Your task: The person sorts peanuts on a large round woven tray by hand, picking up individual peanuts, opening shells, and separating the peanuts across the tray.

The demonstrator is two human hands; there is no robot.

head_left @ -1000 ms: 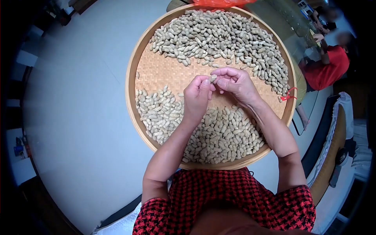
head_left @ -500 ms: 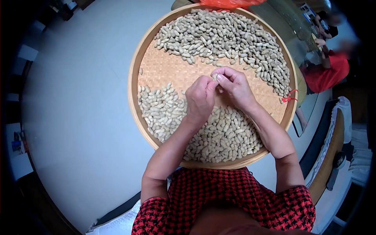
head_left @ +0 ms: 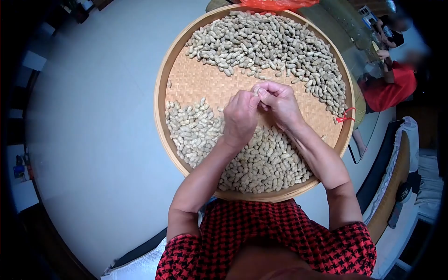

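Pale tan, a peanut (head_left: 256,92) is being pinched between the fingertips of the right grip (head_left: 283,106) and the left grip (head_left: 240,116), presumably so that it is being steadied from both sides. It is being held over the bare middle of a woven tray (head_left: 205,81), by which a far heap (head_left: 270,44) and a near heap (head_left: 266,161) are being kept apart; spilling is apparently being prevented by the raised rim (head_left: 161,100).

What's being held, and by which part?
Apparently a peanut, pinched in the right hand where it meets the left hand; which part is gripped is hidden.
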